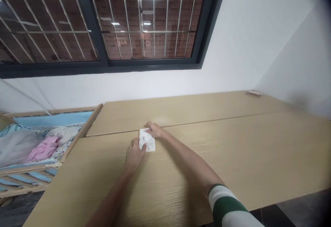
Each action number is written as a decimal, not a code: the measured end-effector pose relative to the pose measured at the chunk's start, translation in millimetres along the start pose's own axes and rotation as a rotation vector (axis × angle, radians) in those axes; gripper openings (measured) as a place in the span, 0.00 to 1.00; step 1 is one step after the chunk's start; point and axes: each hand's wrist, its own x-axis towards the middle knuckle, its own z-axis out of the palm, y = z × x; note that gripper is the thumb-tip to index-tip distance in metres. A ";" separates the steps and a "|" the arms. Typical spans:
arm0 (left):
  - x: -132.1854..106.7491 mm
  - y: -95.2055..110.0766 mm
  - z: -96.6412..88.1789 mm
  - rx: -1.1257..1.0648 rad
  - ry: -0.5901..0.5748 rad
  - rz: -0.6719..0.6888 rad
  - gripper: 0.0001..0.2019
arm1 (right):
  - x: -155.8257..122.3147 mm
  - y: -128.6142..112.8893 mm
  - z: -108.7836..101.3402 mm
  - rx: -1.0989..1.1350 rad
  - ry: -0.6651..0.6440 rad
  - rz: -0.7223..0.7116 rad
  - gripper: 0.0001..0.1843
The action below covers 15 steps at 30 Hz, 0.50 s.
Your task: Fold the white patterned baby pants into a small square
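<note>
A small white printed card (147, 140) lies flat or nearly flat on the light wood-grain table (232, 158), close to the seam between its two panels. My left hand (134, 155) presses against the card's lower left edge. My right hand (153, 129) comes over its top edge, with the fingers on the card. Both hands appear to hold it between them, and they hide part of its surface. A green-and-white striped sleeve (224, 204) covers my right forearm.
A wooden crib (55, 111) with blue padding and pink and grey bedding stands against the table's left side. A small wooden strip (253, 92) lies at the far corner. A white wall and a barred window (152, 23) rise behind the table.
</note>
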 end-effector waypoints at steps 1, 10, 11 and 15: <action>-0.6 1.4 0.4 0.026 0.020 -0.004 0.20 | 0.6 1.5 2.4 -0.002 0.001 -0.001 0.18; -47.9 13.6 29.8 0.225 0.169 0.340 0.27 | -50.4 -36.0 -2.6 -0.142 -0.142 -0.441 0.29; -52.5 13.1 34.6 0.247 0.146 0.354 0.26 | -58.7 -38.0 1.5 -0.137 -0.198 -0.481 0.29; -58.4 10.2 42.5 0.277 0.076 0.335 0.26 | -69.9 -23.8 15.3 -0.124 -0.320 -0.503 0.27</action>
